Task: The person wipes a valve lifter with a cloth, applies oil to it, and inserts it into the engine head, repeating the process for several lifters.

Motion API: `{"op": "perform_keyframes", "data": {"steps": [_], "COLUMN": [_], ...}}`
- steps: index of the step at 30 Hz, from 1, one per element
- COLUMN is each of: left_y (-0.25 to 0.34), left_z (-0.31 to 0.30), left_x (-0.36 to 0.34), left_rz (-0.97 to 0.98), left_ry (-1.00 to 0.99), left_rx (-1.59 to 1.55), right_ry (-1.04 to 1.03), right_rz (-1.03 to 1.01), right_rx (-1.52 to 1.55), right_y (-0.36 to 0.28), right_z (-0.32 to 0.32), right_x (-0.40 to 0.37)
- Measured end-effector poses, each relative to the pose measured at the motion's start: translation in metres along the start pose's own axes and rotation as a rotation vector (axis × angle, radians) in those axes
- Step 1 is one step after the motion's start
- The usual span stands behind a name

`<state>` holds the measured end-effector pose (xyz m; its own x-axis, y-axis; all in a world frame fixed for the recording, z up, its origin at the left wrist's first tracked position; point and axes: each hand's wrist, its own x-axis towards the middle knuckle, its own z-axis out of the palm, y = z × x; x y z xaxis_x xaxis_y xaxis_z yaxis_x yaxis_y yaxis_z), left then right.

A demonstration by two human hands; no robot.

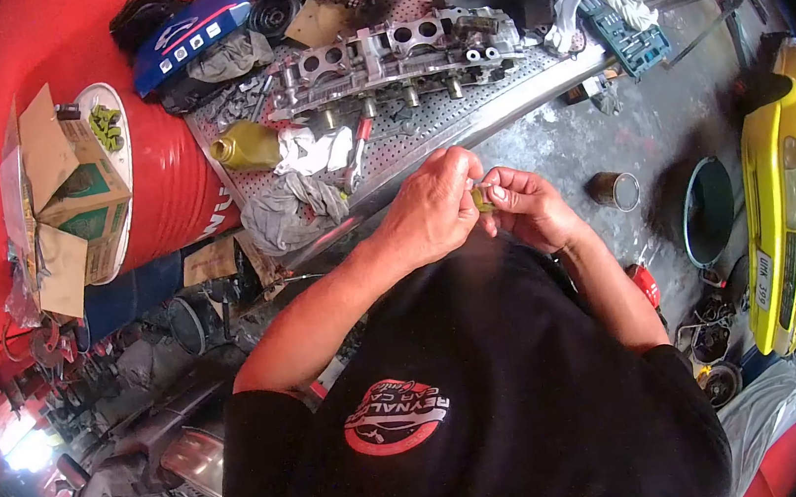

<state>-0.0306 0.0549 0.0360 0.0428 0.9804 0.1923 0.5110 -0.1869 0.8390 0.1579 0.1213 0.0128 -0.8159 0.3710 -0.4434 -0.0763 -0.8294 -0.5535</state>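
Note:
My left hand (435, 206) is closed, its fingers bent in a pinch against the fingertips of the other hand. My right hand (530, 207) is closed too, with thumb and forefinger pressed around a small yellow-green piece (483, 200). Most of that piece is hidden by the fingers, so its kind does not show. Both hands meet in front of my chest, off the near edge of a perforated metal bench (463, 126). Beyond them on the bench lies a metal cylinder head (395, 65).
A yellow-olive bottle (247, 148), white rags (314, 149), a grey cloth (289, 212) and a red-handled ratchet (359, 154) lie on the bench. Left stands a red drum (167, 187) with an open cardboard box (70, 204). A can (616, 191) and black basin (708, 210) stand on the floor.

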Motion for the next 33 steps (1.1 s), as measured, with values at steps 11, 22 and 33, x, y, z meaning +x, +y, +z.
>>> {"op": "perform_keyframes", "data": {"steps": [11, 22, 33], "left_y": [0.017, -0.003, -0.005], "left_z": [0.007, 0.011, 0.022], "left_x": [0.006, 0.036, 0.029], "left_rz": [-0.005, 0.196, 0.322], "left_ry": [-0.049, -0.058, 0.039], "left_rx": [-0.041, 0.128, 0.226], "right_ry": [0.33, 0.12, 0.275], "right_rz": [-0.201, -0.193, -0.285], "right_rx": [0.297, 0.157, 0.348], "right_y": [0.014, 0.001, 0.016], "right_z": [-0.033, -0.027, -0.02], "right_x": [0.002, -0.003, 0.004]}}
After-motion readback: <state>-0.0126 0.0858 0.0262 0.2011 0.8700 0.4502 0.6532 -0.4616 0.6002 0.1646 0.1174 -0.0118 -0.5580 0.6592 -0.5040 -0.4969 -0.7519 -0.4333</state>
